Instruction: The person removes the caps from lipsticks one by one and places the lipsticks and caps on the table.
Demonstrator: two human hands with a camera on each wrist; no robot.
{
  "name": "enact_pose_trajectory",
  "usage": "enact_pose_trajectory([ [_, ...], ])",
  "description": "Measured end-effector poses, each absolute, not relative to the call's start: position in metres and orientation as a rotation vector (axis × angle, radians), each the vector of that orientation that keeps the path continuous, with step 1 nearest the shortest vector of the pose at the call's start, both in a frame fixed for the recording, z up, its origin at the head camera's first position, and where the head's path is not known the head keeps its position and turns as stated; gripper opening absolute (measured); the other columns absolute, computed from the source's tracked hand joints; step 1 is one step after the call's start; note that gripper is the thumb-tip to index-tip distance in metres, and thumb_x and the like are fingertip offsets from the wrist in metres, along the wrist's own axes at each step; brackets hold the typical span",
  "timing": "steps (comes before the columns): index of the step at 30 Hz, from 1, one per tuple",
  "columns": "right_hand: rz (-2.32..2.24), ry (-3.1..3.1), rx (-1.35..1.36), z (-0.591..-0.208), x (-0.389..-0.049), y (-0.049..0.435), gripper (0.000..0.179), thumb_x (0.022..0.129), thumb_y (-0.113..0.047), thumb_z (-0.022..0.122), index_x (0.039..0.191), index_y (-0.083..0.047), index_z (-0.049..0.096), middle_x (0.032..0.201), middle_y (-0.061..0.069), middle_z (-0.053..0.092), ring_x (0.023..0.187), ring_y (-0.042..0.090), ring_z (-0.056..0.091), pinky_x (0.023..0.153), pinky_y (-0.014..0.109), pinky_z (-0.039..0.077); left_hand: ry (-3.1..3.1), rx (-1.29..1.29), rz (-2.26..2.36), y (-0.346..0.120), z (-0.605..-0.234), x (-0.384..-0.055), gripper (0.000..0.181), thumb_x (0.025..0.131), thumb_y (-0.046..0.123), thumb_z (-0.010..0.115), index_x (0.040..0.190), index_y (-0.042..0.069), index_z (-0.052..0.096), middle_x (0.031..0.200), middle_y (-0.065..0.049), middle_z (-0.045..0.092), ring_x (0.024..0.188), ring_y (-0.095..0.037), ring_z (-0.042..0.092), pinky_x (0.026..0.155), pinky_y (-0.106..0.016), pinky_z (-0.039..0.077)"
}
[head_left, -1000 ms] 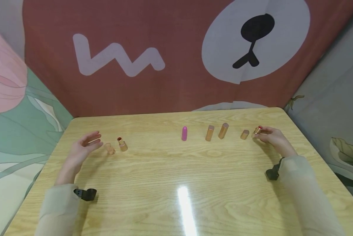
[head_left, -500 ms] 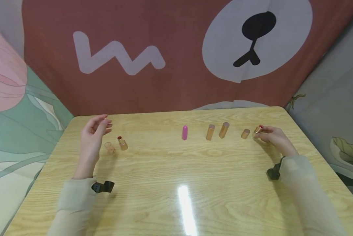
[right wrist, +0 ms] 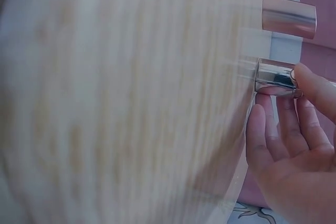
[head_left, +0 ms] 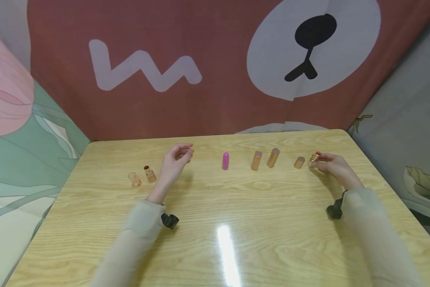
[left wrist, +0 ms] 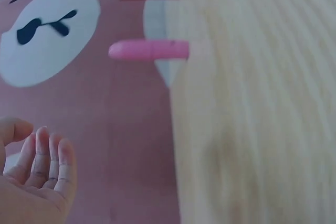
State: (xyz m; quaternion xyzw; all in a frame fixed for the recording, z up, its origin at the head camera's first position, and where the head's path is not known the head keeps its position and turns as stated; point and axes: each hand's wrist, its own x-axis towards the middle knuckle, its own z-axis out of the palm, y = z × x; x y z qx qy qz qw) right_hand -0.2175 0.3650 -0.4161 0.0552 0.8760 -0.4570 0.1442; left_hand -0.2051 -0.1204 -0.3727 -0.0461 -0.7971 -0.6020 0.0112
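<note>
My left hand (head_left: 172,164) is raised over the table between an uncapped gold lipstick (head_left: 150,175) and a pink bullet-shaped tube (head_left: 225,161). Its fingers are loosely curled around nothing; in the left wrist view the pink tube (left wrist: 149,50) stands ahead of it. At the far right, my right hand (head_left: 338,171) pinches the gold base of a red lipstick (head_left: 314,157) between thumb and fingers. The right wrist view shows this shiny base (right wrist: 274,77) upright at the table. Just left of it stands a short gold cap (head_left: 299,162).
Two taller gold lipstick tubes (head_left: 256,160) stand right of the pink tube. Beside the uncapped lipstick on the left is a small clear peach-tinted piece (head_left: 134,179). A brown bear-print cloth (head_left: 222,111) hangs behind the wooden table's back edge.
My left hand has swept right from beside the clear piece, past the uncapped lipstick, toward the pink tube. My right hand keeps its hold on the red lipstick in the same place.
</note>
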Motion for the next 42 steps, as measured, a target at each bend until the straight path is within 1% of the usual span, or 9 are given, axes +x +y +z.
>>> enact_pose_trajectory([
  [4, -1.348, 2.518, 0.160, -0.417, -0.218, 0.366, 0.063, 0.097, -0.030, 0.055, 0.141, 0.009, 0.034, 0.152, 0.020, 0.027, 0.088, -0.023, 0.046, 0.078, 0.004, 0.043, -2.516, -0.160, -1.873, -0.099, -0.384, -0.213, 0.030, 0.095, 0.015, 0.058, 0.123, 0.005, 0.060, 0.121, -0.018, 0.062, 0.107, -0.026, 0.061, 0.093, -0.036, 0.051],
  [6, -1.374, 2.511, 0.158, -0.417, -0.218, 0.366, 0.062, 0.096, -0.030, 0.056, 0.139, 0.009, 0.036, 0.154, 0.023, 0.021, 0.089, -0.023, 0.047, 0.078, 0.003, 0.043, -2.530, -0.160, -1.872, -0.089, -0.389, -0.217, 0.029, 0.094, 0.012, 0.059, 0.122, 0.005, 0.061, 0.120, -0.017, 0.063, 0.110, -0.028, 0.060, 0.095, -0.038, 0.050],
  [8, -1.392, 2.508, 0.160, -0.418, -0.218, 0.366, 0.062, 0.095, -0.030, 0.058, 0.138, 0.010, 0.037, 0.153, 0.021, 0.024, 0.088, -0.022, 0.049, 0.077, 0.003, 0.044, -2.540, -0.168, -1.882, -0.080, -0.393, -0.220, 0.030, 0.092, 0.008, 0.059, 0.122, 0.003, 0.060, 0.119, -0.018, 0.063, 0.110, -0.030, 0.060, 0.095, -0.040, 0.051],
  [13, -1.425, 2.505, 0.165, -0.421, -0.218, 0.366, 0.058, 0.095, -0.028, 0.059, 0.135, 0.008, 0.040, 0.130, -0.003, 0.046, 0.086, -0.020, 0.049, 0.077, 0.005, 0.046, -2.555, -0.165, -1.909, -0.065, -0.398, -0.225, 0.033, 0.090, 0.002, 0.060, 0.123, 0.001, 0.059, 0.120, -0.021, 0.061, 0.109, -0.031, 0.061, 0.091, -0.038, 0.053],
  [16, -1.468, 2.499, 0.178, -0.420, -0.218, 0.365, 0.050, 0.094, -0.023, 0.060, 0.131, 0.008, 0.045, 0.111, -0.020, 0.047, 0.084, -0.018, 0.052, 0.075, 0.006, 0.047, -2.560, -0.159, -1.917, -0.059, -0.401, -0.228, 0.036, 0.088, 0.000, 0.062, 0.124, 0.000, 0.058, 0.121, -0.023, 0.060, 0.109, -0.032, 0.061, 0.090, -0.036, 0.054],
  [18, -1.481, 2.498, 0.172, -0.419, -0.219, 0.365, 0.046, 0.094, -0.020, 0.059, 0.129, 0.007, 0.046, 0.104, -0.024, 0.046, 0.084, -0.016, 0.053, 0.074, 0.007, 0.048, -2.572, -0.169, -1.909, -0.055, -0.402, -0.229, 0.038, 0.087, 0.000, 0.064, 0.124, -0.001, 0.057, 0.122, -0.023, 0.060, 0.109, -0.033, 0.061, 0.090, -0.036, 0.054],
  [30, -1.478, 2.458, 0.198, -0.416, -0.217, 0.362, 0.051, 0.095, -0.024, 0.058, 0.133, 0.006, 0.041, 0.101, -0.028, 0.045, 0.087, -0.016, 0.054, 0.079, 0.008, 0.048, -2.702, -0.172, -1.912, -0.040, -0.404, -0.232, 0.053, 0.086, 0.006, 0.065, 0.137, 0.005, 0.049, 0.140, -0.016, 0.050, 0.129, -0.034, 0.049, 0.105, -0.043, 0.045],
  [40, -1.542, 2.443, 0.203, -0.420, -0.219, 0.363, 0.047, 0.095, -0.022, 0.059, 0.131, 0.003, 0.044, 0.099, -0.029, 0.046, 0.088, -0.017, 0.053, 0.079, 0.009, 0.049, -2.752, -0.222, -1.858, -0.038, -0.406, -0.232, 0.043, 0.089, 0.005, 0.063, 0.131, 0.004, 0.055, 0.133, -0.015, 0.058, 0.121, -0.033, 0.056, 0.100, -0.040, 0.049],
  [42, -1.527, 2.452, 0.211, -0.421, -0.220, 0.363, 0.050, 0.095, -0.023, 0.059, 0.133, 0.005, 0.042, 0.110, -0.020, 0.050, 0.088, -0.018, 0.052, 0.079, 0.008, 0.049, -2.758, -0.218, -1.861, -0.037, -0.406, -0.232, 0.038, 0.090, 0.005, 0.063, 0.128, 0.004, 0.057, 0.129, -0.014, 0.060, 0.117, -0.031, 0.059, 0.096, -0.038, 0.052],
])
